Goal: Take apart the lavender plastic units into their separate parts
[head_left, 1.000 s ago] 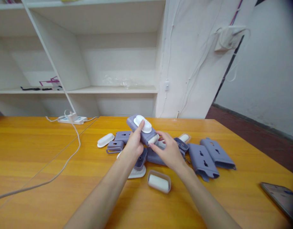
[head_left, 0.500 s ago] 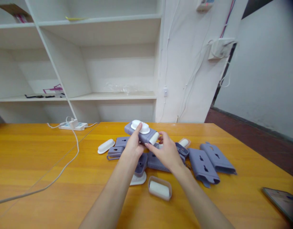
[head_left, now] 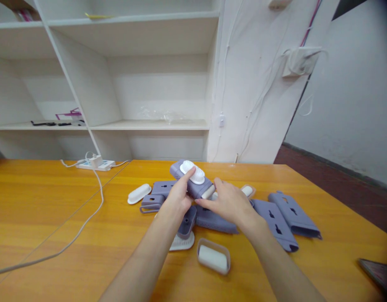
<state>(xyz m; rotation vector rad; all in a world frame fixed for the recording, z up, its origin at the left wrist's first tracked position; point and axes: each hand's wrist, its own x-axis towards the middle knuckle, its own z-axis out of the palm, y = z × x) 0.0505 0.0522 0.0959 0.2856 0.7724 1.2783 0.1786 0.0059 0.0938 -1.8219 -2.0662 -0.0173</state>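
My left hand (head_left: 177,198) grips a purple plastic case (head_left: 190,184) lifted above the wooden table (head_left: 48,218); a white oval piece (head_left: 192,172) sits on its top and my forefinger rests against it. My right hand (head_left: 227,202) pinches the case's near end, where a white insert (head_left: 208,191) pokes out. Under my hands lie more purple cases (head_left: 212,221) and a white brush-like piece (head_left: 181,244).
Two purple cases (head_left: 286,218) lie to the right, others (head_left: 155,197) and a white oval lid (head_left: 139,193) to the left. A clear tray with a white block (head_left: 213,256) sits near me. A power strip (head_left: 94,165) with its cable lies at left, a phone (head_left: 379,272) at right.
The view shifted slightly. My right hand has slid closer along the case's end, and the white insert shows less. The left hand keeps its grip.
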